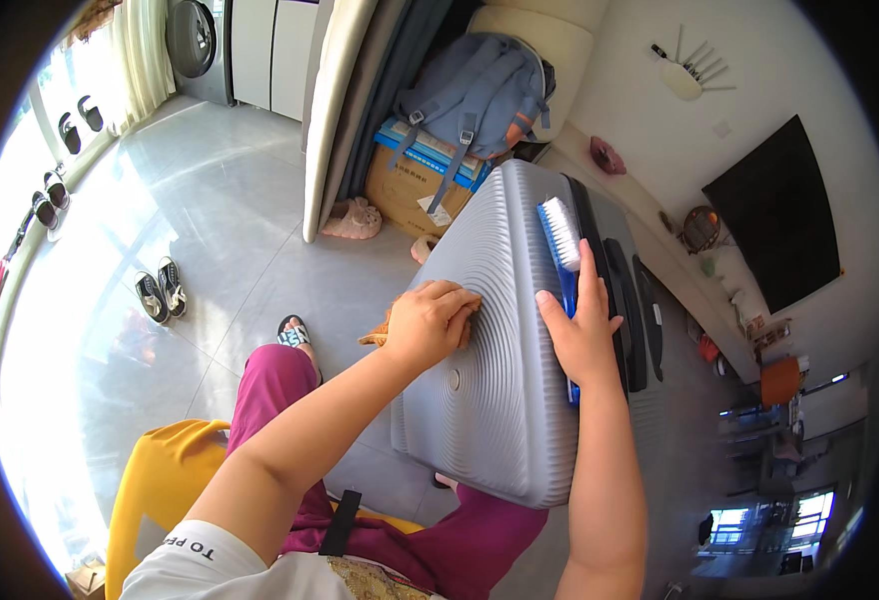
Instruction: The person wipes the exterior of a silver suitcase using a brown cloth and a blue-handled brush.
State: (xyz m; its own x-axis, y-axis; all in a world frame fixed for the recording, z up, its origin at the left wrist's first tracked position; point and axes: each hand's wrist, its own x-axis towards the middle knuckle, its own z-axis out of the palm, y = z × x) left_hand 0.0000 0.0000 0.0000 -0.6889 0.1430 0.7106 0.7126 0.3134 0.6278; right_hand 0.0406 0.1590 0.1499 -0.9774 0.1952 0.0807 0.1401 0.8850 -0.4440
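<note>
A grey ribbed hard-shell suitcase (500, 400) stands before me, between my knees. My left hand (430, 322) is closed over an orange-brown cloth (376, 334) and presses it to the ridged broad face. Only edges of the cloth show past the fingers. On the suitcase's narrow upper side lies a scrubbing brush (562, 235) with white bristles turned up and a blue handle. My right hand (586, 335) rests over the handle, thumb and forefinger stretched out on either side of it. The palm hides the middle of the handle.
Beyond the suitcase, a blue-grey backpack (485, 95) sits on a cardboard box (400, 185), with pink slippers (354, 218) beside it. Dark sneakers (163, 290) stand on the tiled floor at left. A yellow seat (160, 465) is under me. A wall-mounted screen (780, 215) hangs at right.
</note>
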